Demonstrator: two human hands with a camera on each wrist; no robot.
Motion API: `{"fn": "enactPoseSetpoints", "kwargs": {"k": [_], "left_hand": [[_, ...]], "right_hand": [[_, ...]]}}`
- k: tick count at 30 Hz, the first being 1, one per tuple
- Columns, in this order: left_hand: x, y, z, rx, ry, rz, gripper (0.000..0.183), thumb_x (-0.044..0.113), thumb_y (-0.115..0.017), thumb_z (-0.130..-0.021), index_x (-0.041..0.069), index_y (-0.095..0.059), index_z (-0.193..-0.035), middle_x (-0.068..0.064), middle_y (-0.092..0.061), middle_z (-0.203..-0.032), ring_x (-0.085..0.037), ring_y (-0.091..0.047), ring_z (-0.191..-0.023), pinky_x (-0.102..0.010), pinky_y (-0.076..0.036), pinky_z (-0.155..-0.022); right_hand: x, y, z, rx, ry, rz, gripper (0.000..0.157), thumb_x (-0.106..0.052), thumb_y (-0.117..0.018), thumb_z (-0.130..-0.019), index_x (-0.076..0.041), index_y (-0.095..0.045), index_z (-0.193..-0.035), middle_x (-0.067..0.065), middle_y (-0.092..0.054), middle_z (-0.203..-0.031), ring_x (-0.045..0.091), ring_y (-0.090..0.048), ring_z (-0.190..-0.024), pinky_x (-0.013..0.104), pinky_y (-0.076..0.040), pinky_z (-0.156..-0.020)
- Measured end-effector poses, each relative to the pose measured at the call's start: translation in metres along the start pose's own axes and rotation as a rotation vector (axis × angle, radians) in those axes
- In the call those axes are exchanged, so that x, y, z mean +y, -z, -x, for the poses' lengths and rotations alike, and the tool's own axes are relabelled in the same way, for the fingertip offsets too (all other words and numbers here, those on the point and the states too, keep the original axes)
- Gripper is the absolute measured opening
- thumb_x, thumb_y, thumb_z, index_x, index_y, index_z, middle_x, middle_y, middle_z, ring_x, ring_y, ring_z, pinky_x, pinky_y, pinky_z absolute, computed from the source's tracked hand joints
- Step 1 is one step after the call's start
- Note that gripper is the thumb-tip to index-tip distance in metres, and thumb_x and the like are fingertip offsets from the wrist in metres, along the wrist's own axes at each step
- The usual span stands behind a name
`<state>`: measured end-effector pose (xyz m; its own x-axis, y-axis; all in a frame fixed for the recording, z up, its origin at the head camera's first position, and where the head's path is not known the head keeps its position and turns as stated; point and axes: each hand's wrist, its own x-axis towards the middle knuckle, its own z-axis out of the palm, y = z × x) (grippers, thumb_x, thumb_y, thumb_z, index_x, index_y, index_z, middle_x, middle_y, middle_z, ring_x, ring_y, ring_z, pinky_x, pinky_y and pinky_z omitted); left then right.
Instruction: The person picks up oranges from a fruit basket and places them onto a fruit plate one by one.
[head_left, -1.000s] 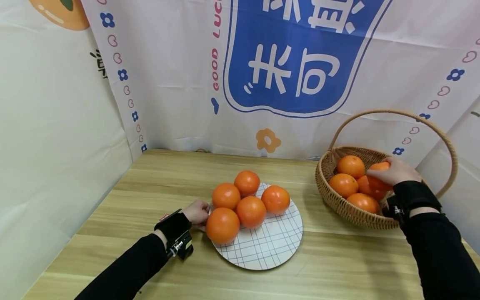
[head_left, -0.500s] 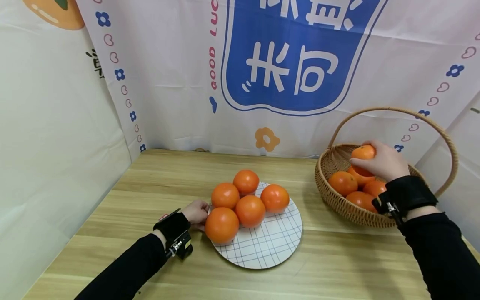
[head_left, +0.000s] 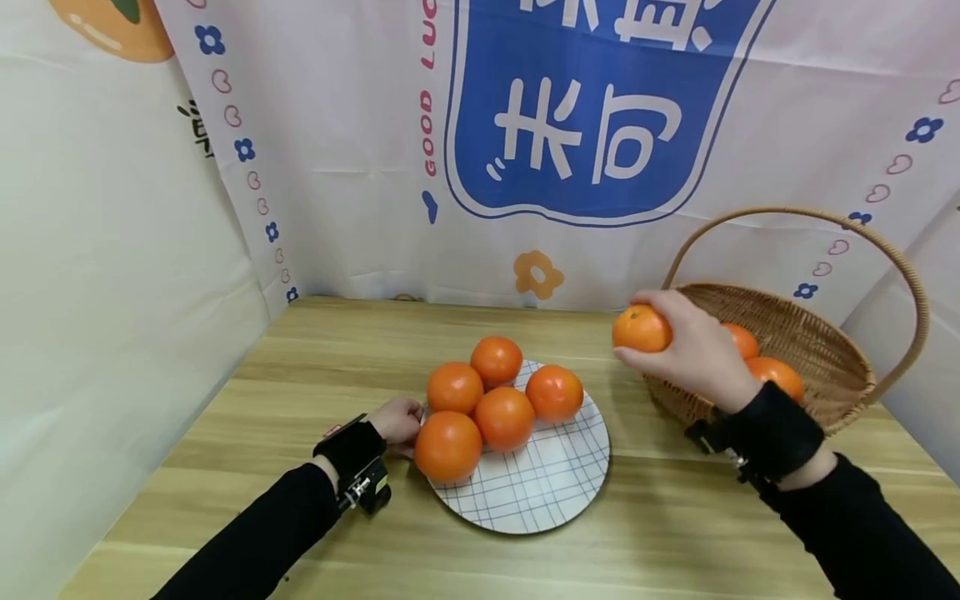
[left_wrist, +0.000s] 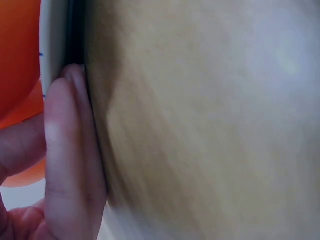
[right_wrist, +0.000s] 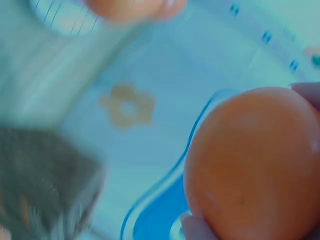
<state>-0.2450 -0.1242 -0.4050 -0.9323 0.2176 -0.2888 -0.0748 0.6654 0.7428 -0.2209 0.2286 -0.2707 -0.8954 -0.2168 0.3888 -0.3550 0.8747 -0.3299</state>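
Observation:
My right hand [head_left: 693, 346] grips an orange [head_left: 642, 327] in the air beside the basket's near left rim. In the right wrist view that orange [right_wrist: 255, 165] fills the lower right, with fingertips at its edges. The wicker basket [head_left: 825, 354] stands at the right; two oranges [head_left: 776, 377] show inside, and my hand and wrist hide part of it. At the centre lies a round white plate [head_left: 558, 483] with a blue grid, bearing several oranges [head_left: 505, 418] on its left and far side. My left hand [head_left: 397, 422] pinches the plate's left edge, fingers [left_wrist: 67, 160] against its underside.
The basket's tall arched handle [head_left: 795, 212] rises over it. Behind the wooden table [head_left: 315, 358] hangs a printed cloth [head_left: 360, 208] with a blue emblem. A white cloth wall [head_left: 120, 292] borders the left side.
My right hand has lifted an orange out of the basket and carried it left, past the rim. The left hand has stayed on the plate's edge.

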Motion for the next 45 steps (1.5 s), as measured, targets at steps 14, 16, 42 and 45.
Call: {"fn": "enactPoseSetpoints", "kwargs": {"k": [14,16,42,45], "left_hand": [[0.015,-0.003,0.007,-0.037,0.018,0.056,0.010,-0.010,-0.040,-0.068,0.000,-0.041,-0.066,-0.003,-0.040,-0.059,-0.008,-0.044,-0.044,-0.020,-0.047,-0.042],[0.019,-0.002,0.010,-0.040,0.019,0.059,0.011,-0.010,-0.040,-0.069,0.001,-0.041,-0.066,-0.002,-0.039,-0.059,-0.008,-0.044,-0.044,-0.019,-0.047,-0.042],[-0.122,-0.028,-0.119,-0.096,-0.064,0.103,0.021,0.001,-0.048,-0.069,0.001,-0.053,-0.090,-0.011,-0.055,-0.079,-0.022,-0.059,-0.060,-0.036,-0.053,-0.048],[-0.102,-0.021,-0.098,-0.091,-0.068,0.102,0.016,0.001,-0.047,-0.069,0.003,-0.053,-0.084,-0.008,-0.054,-0.073,-0.018,-0.058,-0.057,-0.033,-0.053,-0.047]], "right_hand": [[-0.067,-0.087,0.055,-0.098,0.384,-0.150,0.058,-0.043,-0.069,-0.061,-0.020,-0.050,-0.111,-0.006,-0.049,-0.111,0.007,-0.050,-0.091,0.021,-0.049,-0.067],[-0.071,-0.096,0.061,-0.119,0.412,-0.156,0.057,-0.042,-0.068,-0.061,-0.020,-0.050,-0.111,-0.006,-0.048,-0.110,0.006,-0.049,-0.091,0.021,-0.049,-0.067],[-0.079,-0.132,0.064,-0.310,0.362,-0.186,0.057,-0.047,-0.064,-0.063,-0.027,-0.045,-0.114,-0.012,-0.044,-0.108,0.004,-0.043,-0.089,0.016,-0.044,-0.064],[-0.080,-0.133,0.063,-0.326,0.356,-0.181,0.058,-0.048,-0.064,-0.064,-0.027,-0.044,-0.114,-0.012,-0.043,-0.109,0.004,-0.042,-0.090,0.016,-0.044,-0.063]]}}
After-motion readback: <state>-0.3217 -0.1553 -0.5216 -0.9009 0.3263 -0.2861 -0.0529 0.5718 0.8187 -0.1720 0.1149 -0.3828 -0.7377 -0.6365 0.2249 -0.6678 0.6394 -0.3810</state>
